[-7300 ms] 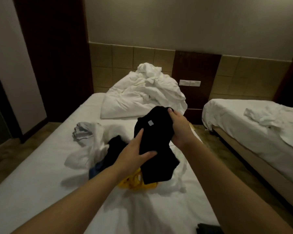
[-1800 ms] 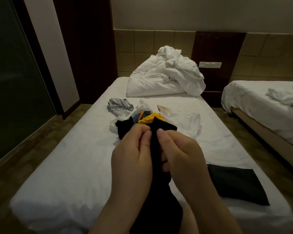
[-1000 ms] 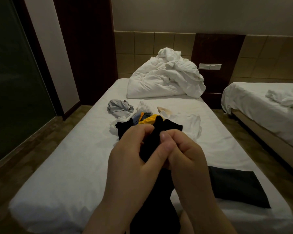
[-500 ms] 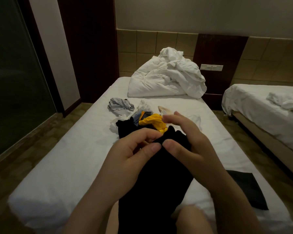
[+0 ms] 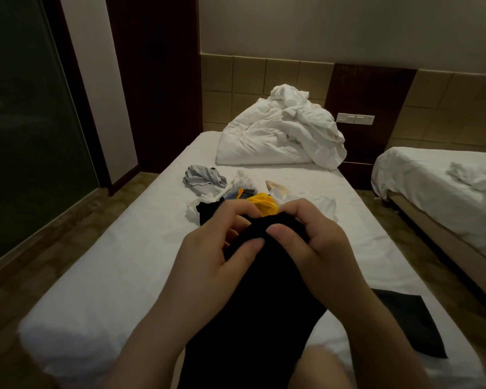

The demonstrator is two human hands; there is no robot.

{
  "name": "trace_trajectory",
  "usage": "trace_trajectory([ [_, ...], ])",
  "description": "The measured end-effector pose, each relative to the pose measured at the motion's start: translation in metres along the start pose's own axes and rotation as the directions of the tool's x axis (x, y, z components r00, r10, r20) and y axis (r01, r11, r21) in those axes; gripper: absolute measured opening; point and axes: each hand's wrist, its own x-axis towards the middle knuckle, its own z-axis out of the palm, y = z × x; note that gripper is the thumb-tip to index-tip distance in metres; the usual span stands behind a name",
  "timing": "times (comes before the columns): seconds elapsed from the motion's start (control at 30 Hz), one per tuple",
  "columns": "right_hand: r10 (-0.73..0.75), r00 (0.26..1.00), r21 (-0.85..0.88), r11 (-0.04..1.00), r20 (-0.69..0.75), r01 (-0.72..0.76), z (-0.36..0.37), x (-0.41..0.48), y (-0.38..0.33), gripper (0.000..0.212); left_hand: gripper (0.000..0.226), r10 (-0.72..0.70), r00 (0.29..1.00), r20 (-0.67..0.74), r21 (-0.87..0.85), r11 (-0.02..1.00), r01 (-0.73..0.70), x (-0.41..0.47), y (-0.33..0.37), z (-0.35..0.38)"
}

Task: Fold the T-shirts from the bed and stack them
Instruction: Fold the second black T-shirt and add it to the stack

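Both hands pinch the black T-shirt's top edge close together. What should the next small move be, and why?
Probably draw the hands apart along that edge to spread the garment. The left hand and right hand pinch the black T-shirt nearly side by side, so it hangs bunched, too gathered to fold. A folded dark shirt lies on the bed to the right.
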Motion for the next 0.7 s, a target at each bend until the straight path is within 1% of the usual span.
trace_trajectory([
  [0.07,-0.016,1.000,-0.025,1.000,0.020,0.017,-0.004,0.004,-0.003,0.022,0.016,0.066,0.998,-0.016,0.086,0.994,-0.064,0.000,0.000,0.001],
  [0.13,-0.057,0.997,-0.073,0.995,0.055,0.061,-0.009,0.010,-0.007,0.019,0.011,0.072,0.996,-0.046,0.079,0.995,-0.069,0.001,0.000,-0.002],
  [0.17,-0.085,0.993,-0.109,0.990,0.079,0.094,-0.012,0.013,-0.010,0.015,0.011,0.063,0.997,-0.048,0.057,0.997,-0.060,0.001,0.000,-0.003],
  [0.2,-0.118,0.988,-0.151,0.980,0.100,0.132,-0.016,0.017,-0.013,0.011,0.019,0.059,0.998,-0.035,0.040,0.998,-0.057,0.002,0.000,-0.005],
  [0.27,-0.161,0.979,-0.233,0.955,0.122,0.186,-0.023,0.025,-0.019,0.012,0.049,0.047,0.998,0.038,0.031,0.998,-0.048,0.004,-0.006,-0.005],
  [0.3,-0.161,0.979,-0.256,0.948,0.126,0.189,-0.027,0.030,-0.022,0.014,0.061,0.014,0.996,0.089,0.030,0.999,-0.016,0.005,-0.011,-0.005],
  [0.37,-0.170,0.977,-0.276,0.940,0.132,0.201,-0.034,0.041,-0.028,0.015,0.077,-0.115,0.971,0.207,-0.044,0.991,0.127,0.007,-0.025,-0.005],
  [0.43,-0.205,0.971,-0.305,0.923,0.124,0.234,-0.043,0.053,-0.036,0.017,0.080,-0.173,0.944,0.281,-0.177,0.957,0.228,0.005,-0.036,-0.004],
  [0.5,-0.242,0.963,-0.341,0.901,0.118,0.268,-0.053,0.066,-0.045,0.023,0.078,-0.177,0.946,0.270,-0.272,0.929,0.251,0.003,-0.039,-0.003],
  [0.6,-0.261,0.951,-0.408,0.860,0.164,0.306,-0.065,0.081,-0.059,0.034,0.079,-0.188,0.959,0.211,-0.320,0.914,0.249,0.012,-0.036,-0.007],
  [0.7,-0.242,0.946,-0.445,0.838,0.217,0.316,-0.075,0.093,-0.068,0.026,0.079,-0.194,0.947,0.255,-0.319,0.908,0.272,0.026,-0.028,-0.019],
])
